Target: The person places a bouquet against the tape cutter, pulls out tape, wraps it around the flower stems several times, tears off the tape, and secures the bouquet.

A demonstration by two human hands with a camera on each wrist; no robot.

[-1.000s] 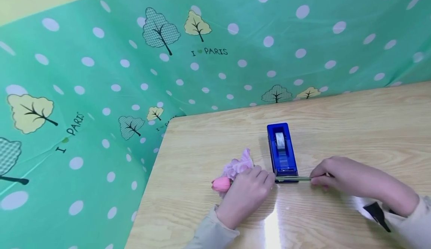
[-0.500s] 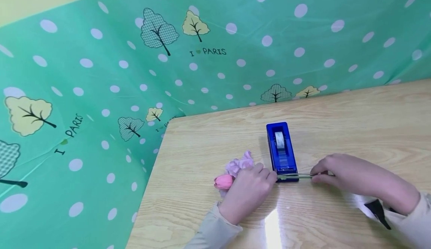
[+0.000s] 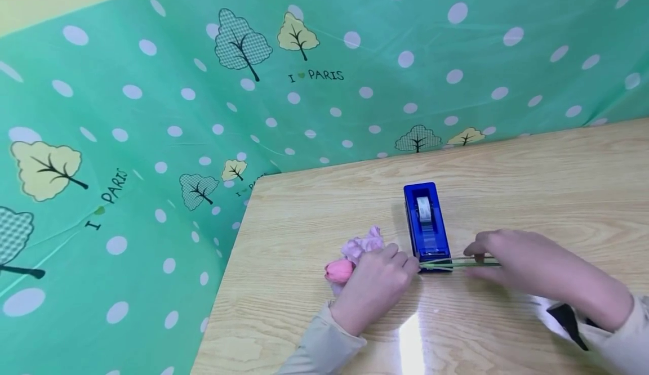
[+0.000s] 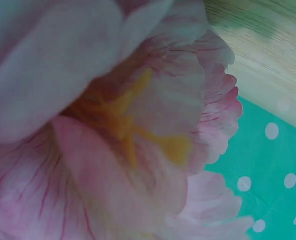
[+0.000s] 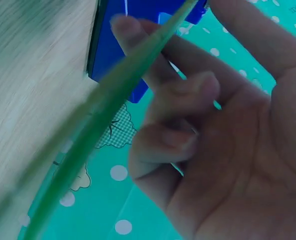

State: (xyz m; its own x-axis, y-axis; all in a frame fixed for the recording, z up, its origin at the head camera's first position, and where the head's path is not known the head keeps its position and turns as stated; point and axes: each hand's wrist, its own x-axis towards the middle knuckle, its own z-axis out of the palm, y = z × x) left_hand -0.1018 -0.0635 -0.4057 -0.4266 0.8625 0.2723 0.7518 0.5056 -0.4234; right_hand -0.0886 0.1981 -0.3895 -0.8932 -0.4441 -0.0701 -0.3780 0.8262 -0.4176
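Wood-grain table (image 3: 294,211): the left hand (image 3: 375,288), fingers curled, grips the pink and lilac flowers (image 3: 338,272) by their stems (image 3: 458,263), which cross the near end of a blue tape dispenser (image 3: 426,231). The right hand (image 3: 522,259) stands partly spread, thumb and forefinger parted about the stems.

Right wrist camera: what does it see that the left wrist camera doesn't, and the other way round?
Only the right wrist view shows long, thin green stems, part of a blue plastic tape dispenser and the person's right hand. Only the left wrist view shows a ruffled pink-and-white flower with yellow stamens. Both show the pale wood-grain tabletop and the teal cloth with white dots.
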